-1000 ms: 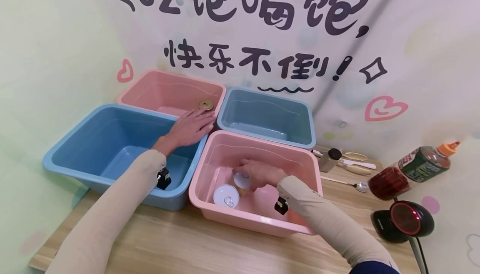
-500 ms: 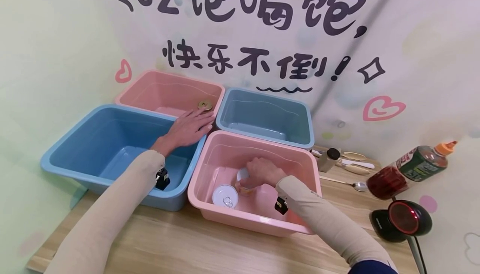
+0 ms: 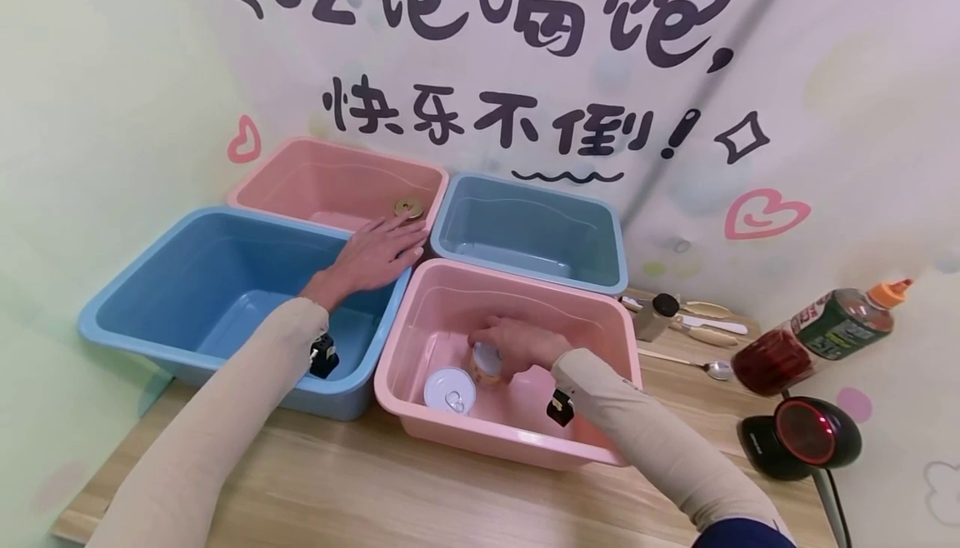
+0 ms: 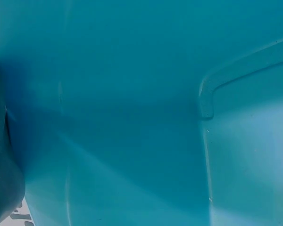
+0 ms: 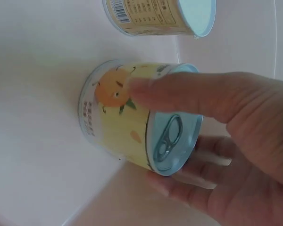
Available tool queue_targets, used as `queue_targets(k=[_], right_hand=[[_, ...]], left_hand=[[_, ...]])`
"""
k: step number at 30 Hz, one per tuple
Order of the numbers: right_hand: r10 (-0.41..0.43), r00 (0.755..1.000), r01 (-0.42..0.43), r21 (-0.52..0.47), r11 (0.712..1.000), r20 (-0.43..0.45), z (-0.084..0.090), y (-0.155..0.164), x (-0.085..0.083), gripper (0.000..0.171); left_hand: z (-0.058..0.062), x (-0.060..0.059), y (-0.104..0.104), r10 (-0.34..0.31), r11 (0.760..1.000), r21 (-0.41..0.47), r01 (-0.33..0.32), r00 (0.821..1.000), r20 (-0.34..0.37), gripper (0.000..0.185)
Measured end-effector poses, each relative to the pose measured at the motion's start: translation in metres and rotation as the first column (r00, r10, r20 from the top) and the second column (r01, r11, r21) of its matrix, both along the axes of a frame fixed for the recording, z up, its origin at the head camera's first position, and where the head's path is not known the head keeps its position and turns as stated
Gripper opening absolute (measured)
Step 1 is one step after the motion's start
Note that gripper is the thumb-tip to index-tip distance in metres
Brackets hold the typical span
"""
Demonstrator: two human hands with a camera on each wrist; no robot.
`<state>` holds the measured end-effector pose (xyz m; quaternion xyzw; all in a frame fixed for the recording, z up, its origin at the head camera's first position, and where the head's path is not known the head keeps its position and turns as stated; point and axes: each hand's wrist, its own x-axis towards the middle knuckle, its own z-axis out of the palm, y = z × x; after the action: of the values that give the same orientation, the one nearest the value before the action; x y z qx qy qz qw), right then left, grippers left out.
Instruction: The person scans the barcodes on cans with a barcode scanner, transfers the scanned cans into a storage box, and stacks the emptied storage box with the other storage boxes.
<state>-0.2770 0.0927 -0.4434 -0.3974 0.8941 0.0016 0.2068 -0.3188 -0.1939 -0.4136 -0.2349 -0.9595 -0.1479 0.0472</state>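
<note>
Inside the near pink bin [image 3: 517,445], my right hand [image 3: 522,343] holds a tin can [image 3: 486,358] with a ring-pull lid. In the right wrist view the thumb [image 5: 184,94] lies against its yellow label with an orange fruit, and the other fingers are at its far side, partly hidden. A second ring-pull can [image 3: 450,390] stands to the left, its tan label and barcode showing in the right wrist view. My left hand [image 3: 378,255] rests, fingers straight, over the inner corner of the blue bin [image 3: 240,315]. The left wrist view shows mostly blue plastic.
Behind stand a pink bin [image 3: 315,166], with a gold-topped can [image 3: 408,206] in it, and a blue-grey bin [image 3: 532,236]. To the right are a dark-capped jar [image 3: 657,319], a spoon [image 3: 717,370], a sauce bottle [image 3: 817,336] and a black scanner [image 3: 806,434] with a red light.
My right hand has shifted slightly around the can, and more of the lid shows than half a second ago. The left hand stays in place.
</note>
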Motion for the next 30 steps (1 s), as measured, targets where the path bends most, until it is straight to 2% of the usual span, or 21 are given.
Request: queue_targets(k=[6,11,16,22,30], right_hand=[[-0.112,0.993,0.113,-0.035,0.993,0.037,-0.0007,-0.0017,0.001,0.062],[-0.153,0.988,0.155,-0.046,0.987,0.036,-0.0034,-0.0036,0.0033,0.059],[-0.11,0.994,0.11,0.007,0.994,-0.022,-0.0036,-0.0077,0.0073,0.061],[-0.101,0.994,0.102,0.021,0.995,-0.029,-0.0068,-0.0082,0.0075,0.058],[0.073,0.993,-0.07,0.039,0.997,-0.088,-0.0089,-0.0043,0.0041,0.06]], left_hand=[[0.0003,0.0007,0.0,-0.003,1.0,-0.001,0.003,1.0,-0.005,0.054],[0.0016,0.0023,-0.0007,0.001,1.0,-0.001,-0.001,1.0,-0.005,0.054],[0.0027,0.0033,-0.002,0.005,1.0,0.003,-0.005,1.0,-0.005,0.054],[0.0022,0.0031,-0.0018,0.007,1.0,0.012,-0.007,1.0,-0.004,0.054],[0.0013,0.0028,0.0003,0.005,1.0,0.021,-0.005,1.0,0.004,0.054]])
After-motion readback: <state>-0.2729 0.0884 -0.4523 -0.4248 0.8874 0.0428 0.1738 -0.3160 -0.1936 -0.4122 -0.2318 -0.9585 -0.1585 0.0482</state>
